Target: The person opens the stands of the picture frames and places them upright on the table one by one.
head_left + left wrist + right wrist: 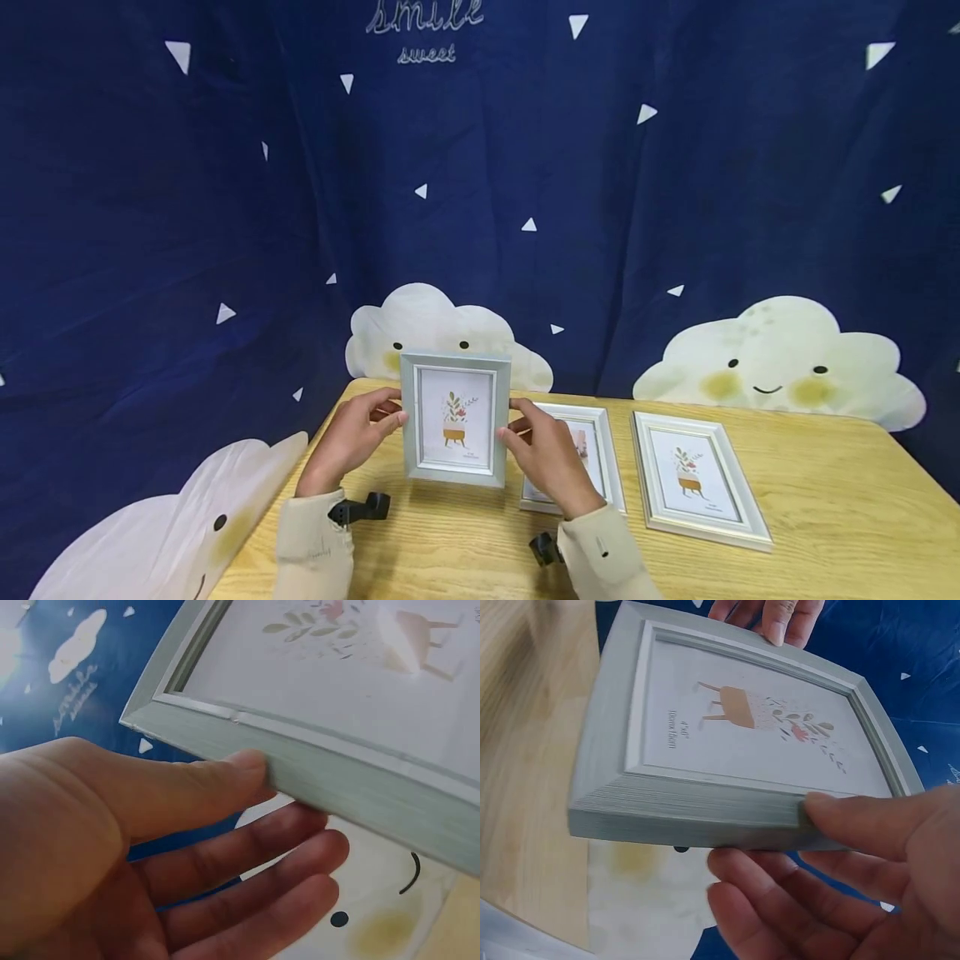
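Note:
A pale grey-green picture frame [456, 478] stands upright in the air above the table, its plant print facing me. My left hand [358, 435] pinches its left edge, thumb on the front and fingers behind. On the opposite edge, my right hand [549, 454] grips it the same way. The left wrist view shows the left thumb on the moulding of the picture frame [337, 769], other fingers bent loosely below it. In the right wrist view the right hand [885, 877] holds the near side, and the left hand's fingers [778, 616] show at the far side.
A white picture frame [611, 467] lies on the wooden table [450, 550], partly hidden behind my right hand. Farther right lies another white picture frame [701, 527] with a plant print. A dark blue curtain [480, 167] with white triangles and clouds hangs behind the table.

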`<action>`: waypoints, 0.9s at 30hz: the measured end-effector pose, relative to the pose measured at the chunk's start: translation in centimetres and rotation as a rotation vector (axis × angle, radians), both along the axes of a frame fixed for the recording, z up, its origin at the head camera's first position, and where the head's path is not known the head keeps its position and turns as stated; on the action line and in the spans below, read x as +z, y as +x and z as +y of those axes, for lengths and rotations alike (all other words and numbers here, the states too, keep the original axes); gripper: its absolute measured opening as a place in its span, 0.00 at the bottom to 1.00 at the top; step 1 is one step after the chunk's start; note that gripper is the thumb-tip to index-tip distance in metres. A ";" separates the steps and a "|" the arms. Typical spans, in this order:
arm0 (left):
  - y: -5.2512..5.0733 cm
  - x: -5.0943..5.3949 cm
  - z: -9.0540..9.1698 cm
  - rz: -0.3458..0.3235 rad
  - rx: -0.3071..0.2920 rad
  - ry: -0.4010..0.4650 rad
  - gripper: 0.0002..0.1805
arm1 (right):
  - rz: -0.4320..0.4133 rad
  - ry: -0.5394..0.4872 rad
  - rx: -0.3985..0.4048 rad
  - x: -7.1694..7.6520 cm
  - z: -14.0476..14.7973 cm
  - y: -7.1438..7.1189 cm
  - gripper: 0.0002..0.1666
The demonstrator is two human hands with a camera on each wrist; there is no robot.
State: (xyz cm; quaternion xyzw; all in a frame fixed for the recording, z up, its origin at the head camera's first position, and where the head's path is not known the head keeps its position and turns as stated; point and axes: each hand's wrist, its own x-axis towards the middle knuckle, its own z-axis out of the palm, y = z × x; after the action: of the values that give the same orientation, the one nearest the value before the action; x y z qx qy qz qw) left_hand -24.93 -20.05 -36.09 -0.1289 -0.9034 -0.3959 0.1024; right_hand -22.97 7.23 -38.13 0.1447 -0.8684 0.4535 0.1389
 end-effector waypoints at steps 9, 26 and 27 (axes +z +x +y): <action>0.6 0.8 0.2 0.010 0.001 0.080 0.15 | 0.052 -0.028 -0.041 0.5 -0.1 0.2 0.22; 3.3 3.3 1.1 0.083 0.047 0.000 0.10 | 0.084 -0.177 0.008 -0.1 -2.3 -0.4 0.24; 3.6 3.5 1.3 0.082 0.052 -0.004 0.10 | 0.072 -0.199 0.009 0.0 -2.4 -0.4 0.25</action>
State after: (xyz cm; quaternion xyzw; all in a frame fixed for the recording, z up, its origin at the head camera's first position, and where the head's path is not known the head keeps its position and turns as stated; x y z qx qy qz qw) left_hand -21.32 -18.74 -32.59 -0.1218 -0.9024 -0.3855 0.1492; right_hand -23.33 4.79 -38.16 0.1504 -0.8128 0.5326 0.1815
